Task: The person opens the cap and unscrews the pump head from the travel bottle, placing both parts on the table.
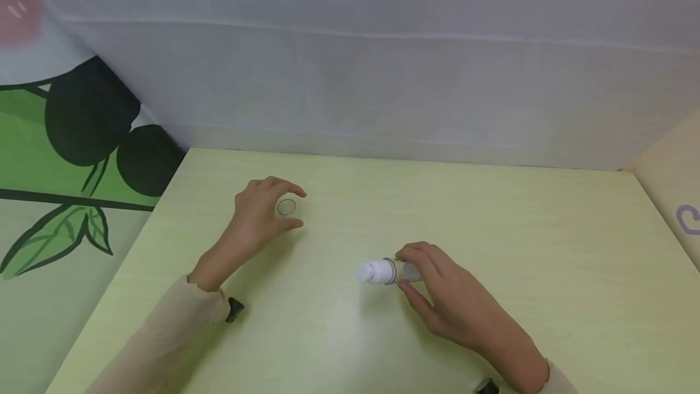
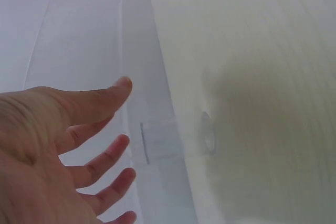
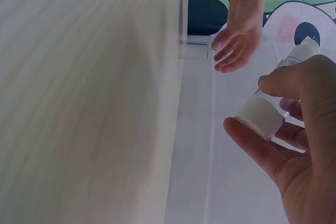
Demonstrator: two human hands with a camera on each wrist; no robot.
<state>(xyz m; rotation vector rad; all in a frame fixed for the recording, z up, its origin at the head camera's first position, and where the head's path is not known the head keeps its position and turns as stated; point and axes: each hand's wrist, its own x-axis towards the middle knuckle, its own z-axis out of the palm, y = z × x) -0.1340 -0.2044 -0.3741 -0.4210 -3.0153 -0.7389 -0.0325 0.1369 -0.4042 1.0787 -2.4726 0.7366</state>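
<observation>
My left hand [image 1: 257, 211] is held with thumb and fingers apart around a small clear cap [image 1: 287, 207], touching nothing. In the left wrist view, that see-through cylinder [image 2: 176, 139] stands on the table, a short gap beyond the fingertips. My right hand [image 1: 445, 297] grips a small bottle [image 1: 385, 271] with a white pump top, tipped on its side above the tabletop with the pump toward the left. In the right wrist view, thumb and fingers close round the clear body of the bottle [image 3: 260, 117], whose white base faces the camera; the fingers hide part of its middle.
Both hands work over a pale wood-grain table [image 1: 519, 230]. A whitish cloth backdrop [image 1: 383, 90] rises along its far edge. Printed panels with green and black shapes [image 1: 90, 114] stand on the left, and a cream panel [image 1: 675, 181] borders the right side.
</observation>
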